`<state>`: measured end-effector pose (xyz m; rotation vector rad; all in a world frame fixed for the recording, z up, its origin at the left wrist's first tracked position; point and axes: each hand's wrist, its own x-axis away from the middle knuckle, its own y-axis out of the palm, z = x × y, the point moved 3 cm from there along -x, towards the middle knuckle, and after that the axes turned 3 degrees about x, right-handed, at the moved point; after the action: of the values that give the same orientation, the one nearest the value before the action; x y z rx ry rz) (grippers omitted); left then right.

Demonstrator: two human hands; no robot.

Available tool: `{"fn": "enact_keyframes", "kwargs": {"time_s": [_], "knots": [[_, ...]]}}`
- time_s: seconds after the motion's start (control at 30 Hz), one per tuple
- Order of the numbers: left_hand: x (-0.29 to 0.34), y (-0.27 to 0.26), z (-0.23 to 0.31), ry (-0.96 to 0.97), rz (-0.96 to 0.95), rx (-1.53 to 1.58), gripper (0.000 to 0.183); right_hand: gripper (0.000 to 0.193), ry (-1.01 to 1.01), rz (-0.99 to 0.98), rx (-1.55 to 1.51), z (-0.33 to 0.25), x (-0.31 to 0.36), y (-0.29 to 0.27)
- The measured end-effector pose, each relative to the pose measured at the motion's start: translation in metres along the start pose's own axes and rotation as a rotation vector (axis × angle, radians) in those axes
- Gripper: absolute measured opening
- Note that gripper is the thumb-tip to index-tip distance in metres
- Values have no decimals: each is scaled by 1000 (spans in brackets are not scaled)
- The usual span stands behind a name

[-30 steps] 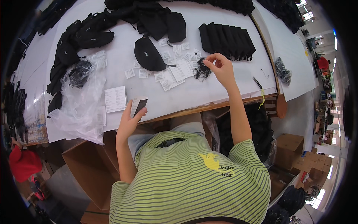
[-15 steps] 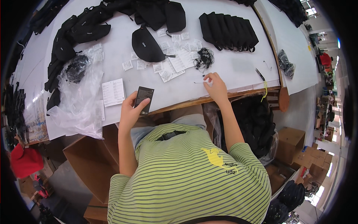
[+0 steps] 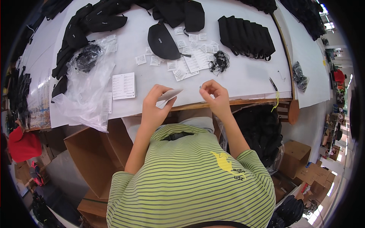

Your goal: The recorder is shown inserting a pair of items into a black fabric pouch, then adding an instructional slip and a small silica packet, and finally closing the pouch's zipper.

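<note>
My left hand (image 3: 155,105) holds a small flat card (image 3: 169,94) tilted near the table's front edge. My right hand (image 3: 213,93) is close beside it, fingers pinched on something thin, too small to make out. Beyond them on the white table (image 3: 243,74) lie a tangle of black cords (image 3: 219,60), several small paper tags (image 3: 188,62) and a black waist bag (image 3: 162,41).
A row of black bags (image 3: 246,37) stands at the back right, more black bags (image 3: 91,23) at the back left. Clear plastic wrap (image 3: 84,91) and a printed sheet (image 3: 124,86) lie at the left. Cardboard boxes (image 3: 95,159) sit under the table.
My right hand came back from the cord tangle to the table edge, pinched next to the left hand. The left hand turned the card from dark side to pale side.
</note>
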<state>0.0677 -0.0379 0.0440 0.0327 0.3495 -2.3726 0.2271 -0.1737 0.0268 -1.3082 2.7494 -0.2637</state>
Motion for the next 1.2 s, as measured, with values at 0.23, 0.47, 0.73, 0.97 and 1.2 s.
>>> {"fn": "enact_keyframes", "kwargs": {"time_s": [0.23,0.47,0.73,0.97,1.2], "knots": [[3,0,16,52,39,16,17,10,-73,73,162,-46,7,33],[6,-4,21,110,67,-13,19,10,-53,59,165,-51,4,36],[7,-7,19,105,50,-8,18,10,-179,153,268,-54,8,46],[13,-15,9,51,-108,262,12,11,-83,52,12,-51,8,37],[12,-4,-8,-302,-362,655,14,11,1,-245,44,-45,12,33]]}}
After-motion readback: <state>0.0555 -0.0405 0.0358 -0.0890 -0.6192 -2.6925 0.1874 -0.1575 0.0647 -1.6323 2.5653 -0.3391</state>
